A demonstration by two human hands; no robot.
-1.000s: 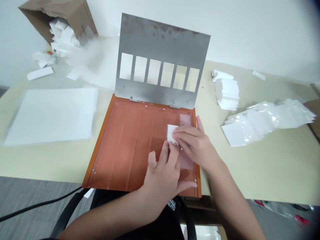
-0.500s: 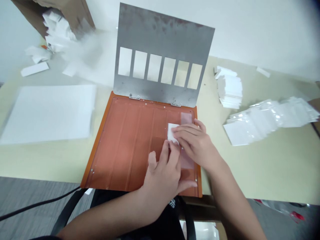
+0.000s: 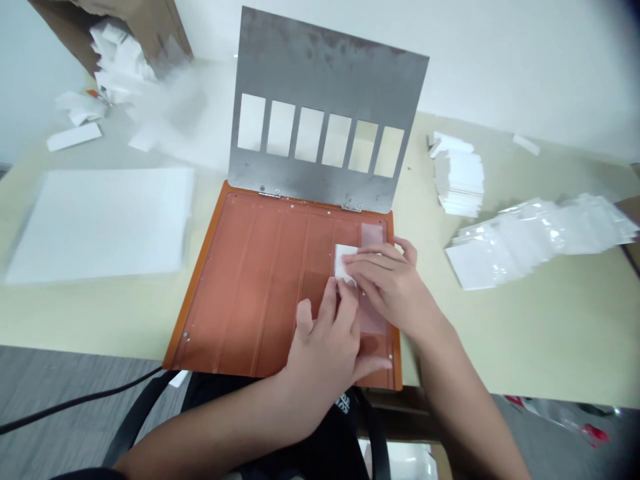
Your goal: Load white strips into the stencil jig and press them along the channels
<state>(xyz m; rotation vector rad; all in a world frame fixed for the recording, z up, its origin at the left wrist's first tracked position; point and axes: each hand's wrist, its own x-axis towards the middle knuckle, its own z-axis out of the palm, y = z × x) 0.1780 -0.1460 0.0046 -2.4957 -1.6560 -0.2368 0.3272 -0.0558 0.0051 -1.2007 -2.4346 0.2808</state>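
An orange board (image 3: 240,293) with shallow lengthwise grooves lies before me, its grey metal lid (image 3: 330,73) with a row of rectangular cutouts raised at the back. A small white card (image 3: 344,259) is on the right part of the board, partly covered by my fingers. My right hand (image 3: 393,287) has its bent fingers on the card's right side; its thumb is hidden. At the near edge of the card, two fingertips of my left hand (image 3: 327,347) touch it, with the thumb and outer fingers spread. A pale translucent strip (image 3: 373,235) runs under my right hand.
To the left lies a stack of white sheets (image 3: 100,227). A brown box (image 3: 155,30) with crumpled white material (image 3: 123,60) stands behind it. On the right are a pile of small white cards (image 3: 460,180) and a row of clear-wrapped white packets (image 3: 530,240).
The view has shifted very slightly. Both hands stay at the white card in nearly the same pose, and the lid has not moved.
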